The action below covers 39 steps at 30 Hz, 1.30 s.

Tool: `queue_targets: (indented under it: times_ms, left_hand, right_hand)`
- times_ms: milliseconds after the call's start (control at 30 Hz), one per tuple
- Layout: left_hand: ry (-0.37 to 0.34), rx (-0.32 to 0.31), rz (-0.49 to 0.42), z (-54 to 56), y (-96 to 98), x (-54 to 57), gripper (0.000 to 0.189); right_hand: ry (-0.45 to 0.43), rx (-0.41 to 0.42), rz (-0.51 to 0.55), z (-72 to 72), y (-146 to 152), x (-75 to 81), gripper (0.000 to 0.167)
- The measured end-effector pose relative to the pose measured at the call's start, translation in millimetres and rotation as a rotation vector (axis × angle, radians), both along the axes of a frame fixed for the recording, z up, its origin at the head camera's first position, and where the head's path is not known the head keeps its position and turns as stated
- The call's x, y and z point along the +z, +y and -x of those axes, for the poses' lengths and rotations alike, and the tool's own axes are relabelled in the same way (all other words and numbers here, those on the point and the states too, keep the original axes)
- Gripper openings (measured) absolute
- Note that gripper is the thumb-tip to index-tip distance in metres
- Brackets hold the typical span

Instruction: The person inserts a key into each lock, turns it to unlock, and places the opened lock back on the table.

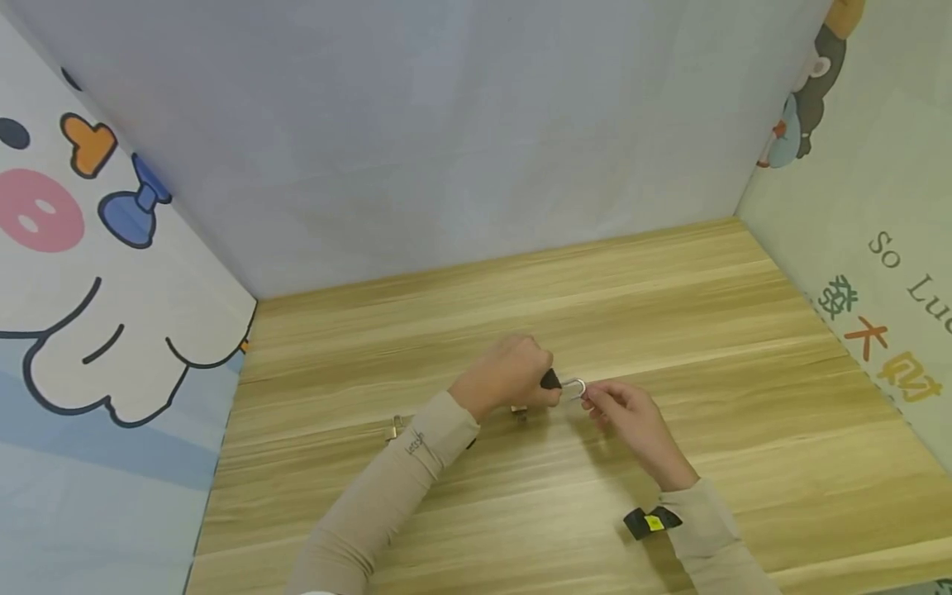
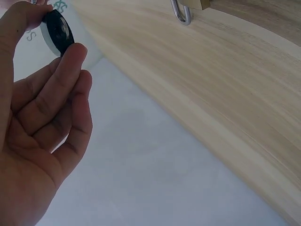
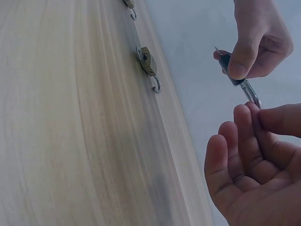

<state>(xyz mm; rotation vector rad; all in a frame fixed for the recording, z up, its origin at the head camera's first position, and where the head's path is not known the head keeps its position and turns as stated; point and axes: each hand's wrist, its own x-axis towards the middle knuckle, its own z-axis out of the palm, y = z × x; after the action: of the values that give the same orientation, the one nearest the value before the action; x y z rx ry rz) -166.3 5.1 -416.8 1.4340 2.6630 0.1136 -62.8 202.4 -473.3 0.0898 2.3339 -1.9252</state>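
My left hand (image 1: 509,376) pinches a small black padlock (image 1: 550,380) between thumb and fingers, above the table. The padlock's silver shackle (image 3: 250,92) points toward my right hand (image 1: 628,417), whose thumb and forefinger pinch its curved end. In the left wrist view, the black body (image 2: 59,32) shows edge-on at the fingertips. Beneath the left hand a brass padlock (image 1: 519,411) sits on the table, mostly hidden in the head view. The right wrist view shows this brass padlock (image 3: 147,61) with its shackle swung out. Another padlock (image 1: 397,426) lies partly behind the left sleeve.
The wood-grain table (image 1: 357,355) meets a pale back wall (image 1: 476,149) and printed side panels (image 1: 878,273). A black piece with a yellow label (image 1: 652,522) sits beside the right cuff.
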Motion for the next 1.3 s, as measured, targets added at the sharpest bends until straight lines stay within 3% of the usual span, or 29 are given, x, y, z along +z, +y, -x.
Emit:
queue_targets:
  times_ms: [167,300,567,700,833,1067,1300]
  left_hand:
    - [0.007,0.02,-0.005,-2.2,2.7,-2.8,0.031]
    - [0.056,0.059,-0.039,-4.5,7.1,-8.3,0.036]
    - [0.129,0.306,-0.188,-13.1,23.5,-21.9,0.046]
    - [0.148,0.381,-0.188,-15.0,32.0,-26.0,0.049]
    - [0.122,0.414,-0.144,-15.4,39.4,-30.1,0.053]
    - [0.016,0.485,-0.119,-14.3,48.8,-40.3,0.053]
    - [-0.021,0.494,-0.104,-11.2,58.8,-56.3,0.052]
  right_hand:
    - [-0.01,-0.007,-0.034,-0.8,3.1,-1.4,0.033]
    - [0.018,-0.018,-0.098,-2.6,7.6,0.3,0.034]
    - [0.05,-0.044,-0.132,-5.4,15.0,6.8,0.034]
    - [0.047,-0.034,-0.135,-7.3,16.0,7.6,0.032]
    - [0.044,-0.039,-0.129,-8.4,16.7,8.1,0.03]
    - [0.027,-0.051,-0.117,-9.8,18.4,7.3,0.029]
    - [0.019,-0.051,-0.098,-11.2,20.5,6.3,0.028]
